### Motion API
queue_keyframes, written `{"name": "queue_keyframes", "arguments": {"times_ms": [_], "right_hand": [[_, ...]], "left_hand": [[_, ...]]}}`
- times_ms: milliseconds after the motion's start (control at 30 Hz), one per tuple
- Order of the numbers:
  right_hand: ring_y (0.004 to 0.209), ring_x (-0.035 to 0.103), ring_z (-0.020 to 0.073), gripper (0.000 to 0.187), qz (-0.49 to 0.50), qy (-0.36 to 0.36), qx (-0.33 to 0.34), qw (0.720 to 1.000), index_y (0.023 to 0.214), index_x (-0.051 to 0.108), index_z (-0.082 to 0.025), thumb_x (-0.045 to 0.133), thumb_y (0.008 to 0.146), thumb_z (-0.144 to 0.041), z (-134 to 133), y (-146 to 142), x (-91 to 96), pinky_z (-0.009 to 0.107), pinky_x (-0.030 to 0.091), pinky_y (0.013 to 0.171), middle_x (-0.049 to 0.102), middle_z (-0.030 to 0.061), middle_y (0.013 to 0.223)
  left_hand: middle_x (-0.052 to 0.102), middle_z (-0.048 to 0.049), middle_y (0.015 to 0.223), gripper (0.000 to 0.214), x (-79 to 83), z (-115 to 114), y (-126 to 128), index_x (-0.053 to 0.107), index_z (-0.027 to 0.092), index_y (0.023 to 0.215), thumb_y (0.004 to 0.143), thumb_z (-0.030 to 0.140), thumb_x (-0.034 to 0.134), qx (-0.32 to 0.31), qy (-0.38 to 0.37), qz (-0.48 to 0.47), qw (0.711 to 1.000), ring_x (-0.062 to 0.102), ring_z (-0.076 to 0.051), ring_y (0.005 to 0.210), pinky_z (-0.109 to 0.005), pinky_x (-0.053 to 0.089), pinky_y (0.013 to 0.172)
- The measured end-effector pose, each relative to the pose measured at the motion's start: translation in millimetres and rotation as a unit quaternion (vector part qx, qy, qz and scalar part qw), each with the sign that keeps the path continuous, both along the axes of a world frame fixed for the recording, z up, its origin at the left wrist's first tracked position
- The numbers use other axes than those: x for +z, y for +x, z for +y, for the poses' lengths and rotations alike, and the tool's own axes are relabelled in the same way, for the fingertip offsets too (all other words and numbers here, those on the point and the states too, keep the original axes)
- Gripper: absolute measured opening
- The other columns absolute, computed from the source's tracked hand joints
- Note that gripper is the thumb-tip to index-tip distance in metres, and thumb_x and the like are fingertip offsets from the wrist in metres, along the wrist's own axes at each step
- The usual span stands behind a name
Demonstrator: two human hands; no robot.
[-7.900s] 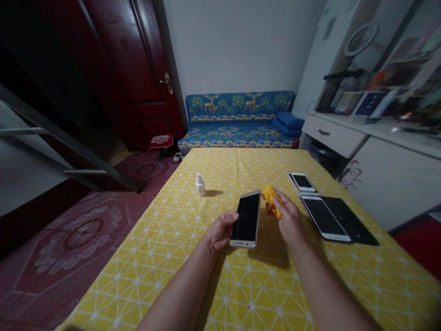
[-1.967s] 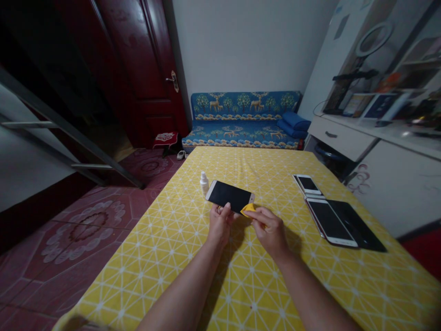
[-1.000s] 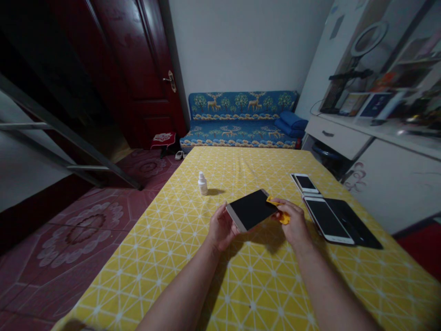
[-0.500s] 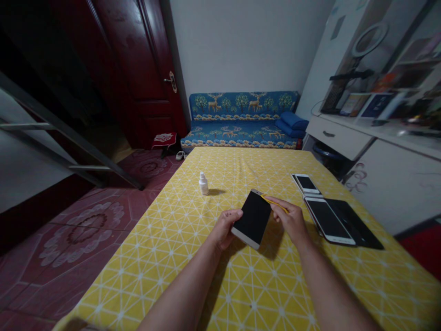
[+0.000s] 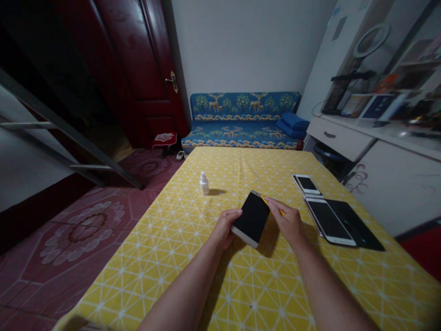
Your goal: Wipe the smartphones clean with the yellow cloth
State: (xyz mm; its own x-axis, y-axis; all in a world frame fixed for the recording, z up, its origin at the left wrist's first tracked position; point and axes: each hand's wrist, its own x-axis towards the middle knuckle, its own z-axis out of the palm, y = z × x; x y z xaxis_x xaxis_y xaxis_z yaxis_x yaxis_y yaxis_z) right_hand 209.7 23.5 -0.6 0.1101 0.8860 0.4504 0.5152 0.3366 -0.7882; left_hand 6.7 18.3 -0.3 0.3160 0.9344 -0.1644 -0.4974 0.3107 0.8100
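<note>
My left hand [image 5: 225,226] grips a large smartphone [image 5: 252,218] by its left edge, the thumb resting on the rim of the dark screen. The phone is tilted above the table, its pale gold chin toward me. In the fingers of my right hand [image 5: 286,221] is a thin yellow stick-like tool [image 5: 264,199], whose tip meets the phone's upper right edge. I cannot make out the shape of that tip. A small white spray bottle [image 5: 204,185] stands upright beyond my left hand.
On the right of the yellow-patterned tablecloth [image 5: 165,257] lie a small white phone [image 5: 308,184], a larger white phone [image 5: 330,221] and a flat black sheet [image 5: 356,225]. A blue sofa [image 5: 237,124] stands past the far edge, and a white desk [image 5: 344,138] at the right.
The yellow tool has swung, so less of it shows beside my right fingers. My right hand has turned slightly and moved a little toward me along the phone's edge.
</note>
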Motion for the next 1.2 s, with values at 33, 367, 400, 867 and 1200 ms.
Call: {"name": "queue_keyframes", "arguments": {"times_ms": [33, 367, 400, 867, 1200], "right_hand": [[0.109, 0.067, 0.0259, 0.038, -0.028, 0.011, -0.024, 0.999, 0.121, 0.067, -0.026, 0.056, 0.089, -0.042, 0, 0, 0.4, 0.039, 0.052, 0.095, 0.071, 0.0064, 0.118], [0.101, 0.070, 0.0245, 0.031, -0.103, 0.089, -0.075, 0.988, 0.113, 0.071, -0.024, 0.054, 0.092, -0.039, -4, -2, 0.7, 0.037, 0.055, 0.088, 0.073, 0.0072, 0.112], [0.101, 0.070, 0.0245, 0.031, -0.120, 0.082, -0.063, 0.987, 0.114, 0.071, -0.025, 0.054, 0.092, -0.038, -4, -3, -0.4, 0.037, 0.055, 0.088, 0.073, 0.0064, 0.113], [0.093, 0.073, 0.0227, 0.024, -0.144, 0.014, 0.123, 0.982, 0.106, 0.074, -0.030, 0.057, 0.089, -0.030, -19, -39, 2.6, 0.038, 0.059, 0.085, 0.075, 0.0020, 0.104], [0.084, 0.074, 0.0173, 0.025, -0.174, 0.007, 0.242, 0.955, 0.107, 0.073, -0.034, 0.057, 0.089, -0.027, -35, -55, 14.7, 0.028, 0.057, 0.071, 0.077, -0.0020, 0.098]], "left_hand": [[0.065, -0.0057, 0.063, 0.031, -0.2, 0, 0, 0.070, 0.010, 0.071, 0.065, 0.039, 0.078, -0.002, -0.001, 0.000, 1.000, 0.055, -0.014, 0.055, -0.027, 0.038, 0.058], [0.064, -0.0046, 0.060, 0.029, -0.6, 1, 2, 0.068, 0.010, 0.068, 0.065, 0.038, 0.077, 0.029, -0.003, 0.007, 1.000, 0.055, -0.014, 0.053, -0.026, 0.038, 0.056], [0.064, -0.0049, 0.061, 0.029, -0.8, 0, 2, 0.068, 0.010, 0.070, 0.065, 0.038, 0.077, 0.032, -0.003, 0.007, 0.999, 0.055, -0.014, 0.054, -0.026, 0.039, 0.057], [0.066, -0.0020, 0.067, 0.021, -11.4, 10, 0, 0.069, 0.015, 0.067, 0.063, 0.033, 0.079, 0.190, 0.001, 0.031, 0.981, 0.060, -0.017, 0.069, -0.028, 0.043, 0.068], [0.063, -0.0008, 0.066, 0.018, -16.1, 16, -3, 0.064, 0.017, 0.063, 0.061, 0.030, 0.077, 0.255, -0.003, 0.065, 0.965, 0.059, -0.020, 0.079, -0.029, 0.042, 0.073]]}}
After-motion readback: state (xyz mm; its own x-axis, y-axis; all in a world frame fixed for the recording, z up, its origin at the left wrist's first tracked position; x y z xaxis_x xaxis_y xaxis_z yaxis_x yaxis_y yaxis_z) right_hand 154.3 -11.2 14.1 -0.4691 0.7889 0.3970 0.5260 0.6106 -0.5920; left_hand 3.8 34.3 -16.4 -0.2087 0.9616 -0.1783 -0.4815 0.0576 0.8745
